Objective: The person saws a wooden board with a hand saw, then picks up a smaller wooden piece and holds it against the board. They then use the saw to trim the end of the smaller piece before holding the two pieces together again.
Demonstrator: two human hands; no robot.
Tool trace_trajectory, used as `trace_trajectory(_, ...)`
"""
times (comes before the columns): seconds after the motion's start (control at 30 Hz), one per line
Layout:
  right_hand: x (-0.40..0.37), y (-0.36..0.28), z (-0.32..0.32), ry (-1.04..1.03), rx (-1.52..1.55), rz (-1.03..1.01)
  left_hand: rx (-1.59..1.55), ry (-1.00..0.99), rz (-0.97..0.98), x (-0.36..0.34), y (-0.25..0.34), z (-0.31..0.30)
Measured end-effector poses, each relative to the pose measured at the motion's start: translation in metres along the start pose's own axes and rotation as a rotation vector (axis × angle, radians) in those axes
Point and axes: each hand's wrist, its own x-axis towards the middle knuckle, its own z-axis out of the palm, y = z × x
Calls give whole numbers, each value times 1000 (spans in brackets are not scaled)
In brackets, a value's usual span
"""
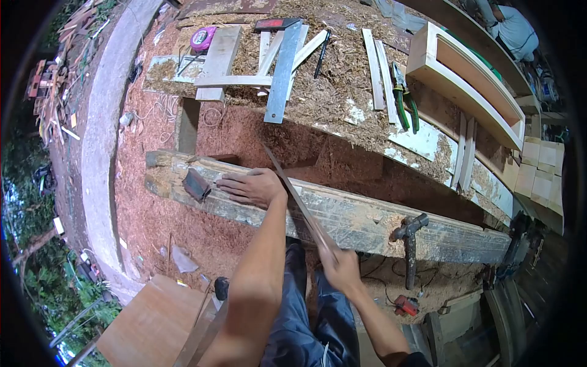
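Note:
My right hand (pixel 340 269) is closed around the near end of a handsaw (pixel 299 202), its long thin blade seen almost edge-on. The blade slants away across the weathered wooden beam (pixel 361 223), its tip past the far edge. My left hand (pixel 254 186) lies flat on the beam just left of the blade, fingers stretched out; anything under the palm is hidden. Beyond those fingertips sits a small dark block (pixel 196 185). A hammer (pixel 411 235) rests on the beam further right, its handle hanging over the near edge.
The shavings-covered bench (pixel 342 92) carries a try square (pixel 283 73), a purple tape measure (pixel 202 39), pliers (pixel 400 98), a pen (pixel 321 55), wood strips and a wooden frame (pixel 468 85). A plywood sheet (pixel 153 324) stands lower left. Another person (pixel 516 33) is at upper right.

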Motion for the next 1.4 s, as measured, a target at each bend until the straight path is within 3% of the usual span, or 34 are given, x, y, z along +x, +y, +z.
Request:
trace_trajectory(0.07, -51, 5, -33, -81, -5, 141, -5, 25, -1, -2, 1, 2)
trace_trajectory(0.17, -50, 5, -28, -29, 45, 126, -23, 10, 8, -3, -2, -2)
trace_trajectory(0.3, 37, -9, 16, 5, -3, -15, -35, 42, 17, 0, 5, -3)
trace_trajectory(0.37, 36, -18, 18, -10, 65, 96, -21, 27, 8, -1, 2, -6)
trace_trajectory(0.4, 22, -14, 9, 12, 58, 37, -13, 22, 11, -4, -1, -6)
trace_trajectory(0.53, -51, 10, -30, -78, 38, 184, -2, 62, 20, 0, 0, -3)
trace_trajectory(0.63, -24, 9, -14, 3, 88, 43, -4, 60, 22, -4, -2, 1)
trace_trajectory(0.8, 38, -6, 12, -124, 24, 190, -12, 42, 23, -1, 5, -1)
trace_trajectory(0.93, -47, 19, -15, 19, 89, 55, -45, 15, 2, -3, 1, -3)
trace_trajectory(1.03, -48, 7, -22, 35, 97, 124, -59, 18, 22, -3, 1, -3)
trace_trajectory(1.13, 14, 8, 14, 38, 102, 14, -1, 35, 5, -1, 1, 0)
trace_trajectory(1.23, 31, -3, 12, -20, 71, 102, -17, 39, -15, -2, 4, -1)
trace_trajectory(1.27, 17, -1, 6, -3, 76, 35, 1, 38, -16, -2, 4, -1)
trace_trajectory(1.4, -53, 16, -22, 4, 85, 102, -33, -2, -9, -1, 4, -5)
